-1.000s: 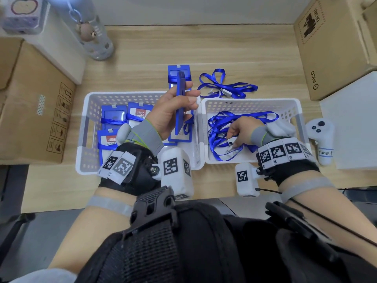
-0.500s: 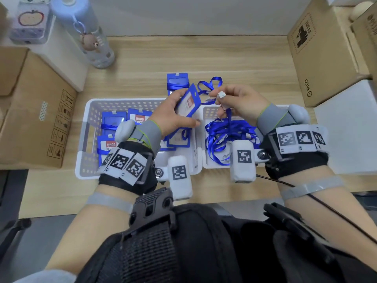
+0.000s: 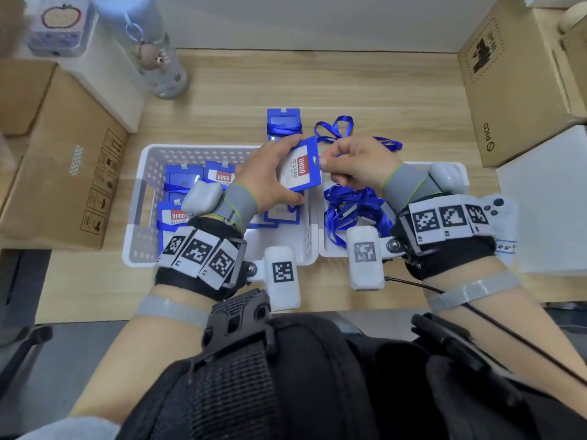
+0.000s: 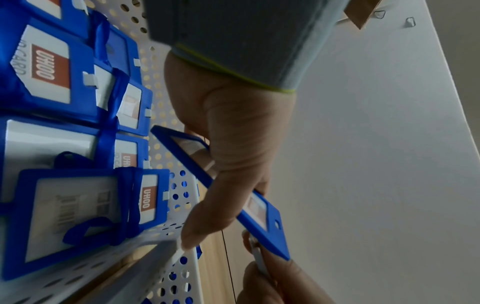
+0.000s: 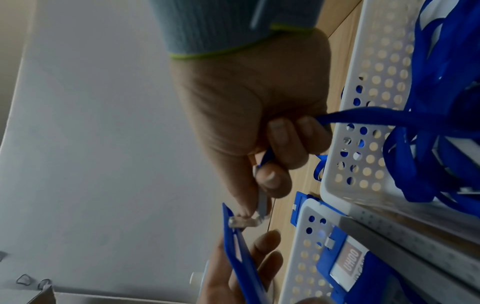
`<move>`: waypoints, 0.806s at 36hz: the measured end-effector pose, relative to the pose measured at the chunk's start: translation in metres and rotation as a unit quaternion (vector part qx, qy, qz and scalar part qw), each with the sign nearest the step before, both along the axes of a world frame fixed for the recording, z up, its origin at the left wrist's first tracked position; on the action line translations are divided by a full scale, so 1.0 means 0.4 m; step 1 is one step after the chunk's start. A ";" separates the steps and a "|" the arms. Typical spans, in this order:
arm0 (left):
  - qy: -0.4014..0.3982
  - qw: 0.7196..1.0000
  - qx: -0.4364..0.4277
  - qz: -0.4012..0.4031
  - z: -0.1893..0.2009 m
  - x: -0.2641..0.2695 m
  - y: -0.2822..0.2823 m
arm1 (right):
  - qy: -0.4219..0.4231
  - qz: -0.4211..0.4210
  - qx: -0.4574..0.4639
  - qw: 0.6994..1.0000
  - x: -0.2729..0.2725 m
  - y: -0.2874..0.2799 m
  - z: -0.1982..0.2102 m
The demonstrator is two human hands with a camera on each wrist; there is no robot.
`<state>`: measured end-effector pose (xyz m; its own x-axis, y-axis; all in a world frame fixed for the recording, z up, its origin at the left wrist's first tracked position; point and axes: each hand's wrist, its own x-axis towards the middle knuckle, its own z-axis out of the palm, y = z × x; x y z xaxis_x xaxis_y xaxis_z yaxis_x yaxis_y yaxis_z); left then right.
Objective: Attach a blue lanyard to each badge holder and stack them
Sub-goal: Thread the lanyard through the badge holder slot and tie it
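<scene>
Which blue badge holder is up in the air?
The badge holder the left hand holds above the baskets; the others lie in the left basket or on the table.

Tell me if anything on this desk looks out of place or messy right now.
Two things sit outside the baskets: a loose blue lanyard sprawls on the desk behind the right basket, and a lanyard-wrapped badge holder lies behind the left basket. The lanyards in the right basket look tangled. Nothing looks damaged.
</scene>
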<state>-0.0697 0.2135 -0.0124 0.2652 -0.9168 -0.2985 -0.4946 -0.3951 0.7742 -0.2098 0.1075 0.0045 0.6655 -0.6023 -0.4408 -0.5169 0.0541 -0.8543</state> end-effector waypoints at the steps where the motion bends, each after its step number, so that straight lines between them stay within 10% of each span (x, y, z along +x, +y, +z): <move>1: -0.009 1.000 0.000 -0.001 0.001 0.000 0.001 | 0.000 -0.001 -0.001 1.000 0.001 0.000 0.000; 29: -0.125 0.991 0.036 -0.025 -0.007 0.009 0.003 | -0.009 0.023 0.036 0.999 0.002 0.008 0.001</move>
